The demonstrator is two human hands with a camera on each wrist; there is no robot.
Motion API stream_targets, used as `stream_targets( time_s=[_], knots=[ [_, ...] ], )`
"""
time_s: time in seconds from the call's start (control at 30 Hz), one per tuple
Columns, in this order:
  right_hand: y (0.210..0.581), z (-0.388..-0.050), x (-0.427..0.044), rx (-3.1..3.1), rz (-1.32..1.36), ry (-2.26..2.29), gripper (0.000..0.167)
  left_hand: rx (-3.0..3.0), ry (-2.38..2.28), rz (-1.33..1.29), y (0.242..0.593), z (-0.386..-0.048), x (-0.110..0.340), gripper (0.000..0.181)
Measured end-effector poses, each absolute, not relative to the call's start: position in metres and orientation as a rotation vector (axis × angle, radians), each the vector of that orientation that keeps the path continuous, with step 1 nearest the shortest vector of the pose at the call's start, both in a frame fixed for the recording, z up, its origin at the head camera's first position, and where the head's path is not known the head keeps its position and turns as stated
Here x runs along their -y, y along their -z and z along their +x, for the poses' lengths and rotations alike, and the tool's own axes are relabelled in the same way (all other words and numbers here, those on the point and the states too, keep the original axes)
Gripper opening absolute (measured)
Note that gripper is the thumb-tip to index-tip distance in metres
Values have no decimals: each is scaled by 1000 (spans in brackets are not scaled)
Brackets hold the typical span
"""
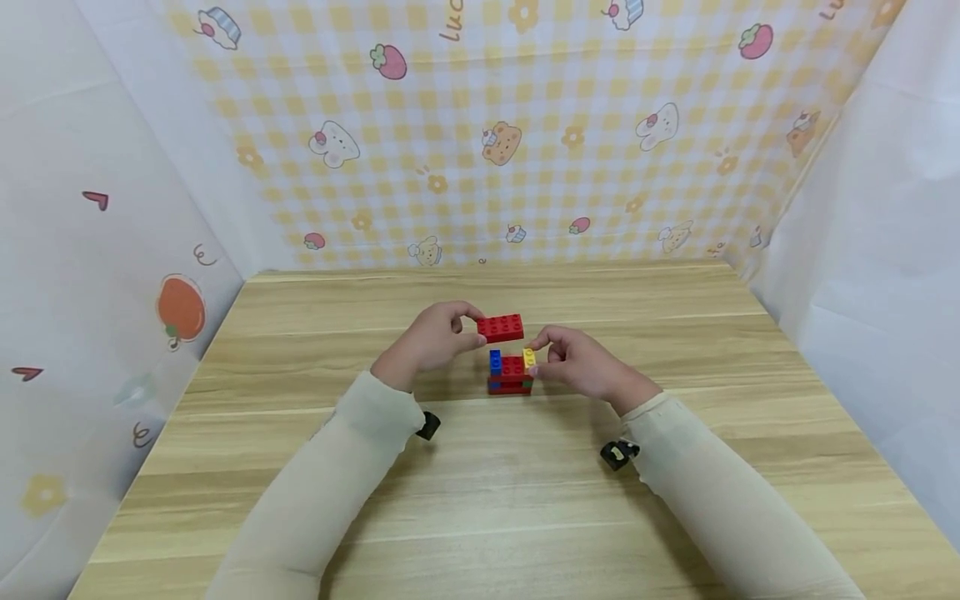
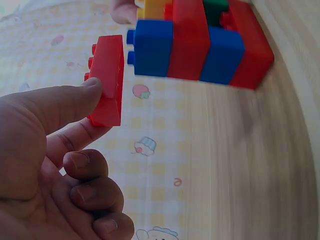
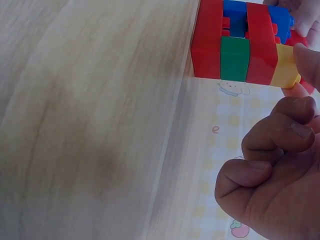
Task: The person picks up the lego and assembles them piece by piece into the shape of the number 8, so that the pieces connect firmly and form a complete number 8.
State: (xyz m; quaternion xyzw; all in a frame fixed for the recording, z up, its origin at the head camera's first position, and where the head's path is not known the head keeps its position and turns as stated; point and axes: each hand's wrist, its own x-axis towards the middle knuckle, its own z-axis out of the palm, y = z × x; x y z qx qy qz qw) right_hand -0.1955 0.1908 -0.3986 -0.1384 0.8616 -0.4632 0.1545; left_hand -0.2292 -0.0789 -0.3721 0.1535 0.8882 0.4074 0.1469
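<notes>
A stack of toy building bricks stands on the table. Its bottom red brick (image 2: 252,50) carries a blue brick (image 2: 222,56) at the left end and a green brick (image 3: 234,59) at the right end. Across these lies another red brick (image 3: 261,45), topped by a blue brick (image 1: 495,363) on the left and a yellow brick (image 1: 529,360) on the right. My right hand (image 1: 583,364) pinches the yellow brick between thumb and index finger. Behind and above the stack, my left hand (image 1: 437,337) holds a loose red brick (image 1: 501,328) by its left end, studs up, apart from the stack.
The wooden table (image 1: 480,492) runs back to a yellow checked cloth (image 1: 450,192) with printed animals and fruit. White cloths hang at both sides. A black wrist device (image 1: 429,426) sits below the left cuff, and another black device (image 1: 618,454) below the right.
</notes>
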Motion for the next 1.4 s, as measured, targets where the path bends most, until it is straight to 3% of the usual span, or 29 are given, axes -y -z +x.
stream_targets(
  time_s=[0.4,1.4],
  knots=[
    [401,-197,-192,-2428,-412,1381,25,-2441,-1332,452,375,-208,73,31],
    [398,-196,-192,-2421,-418,1357,29,-2483,-1264,483,383,-201,71,32]
  ],
)
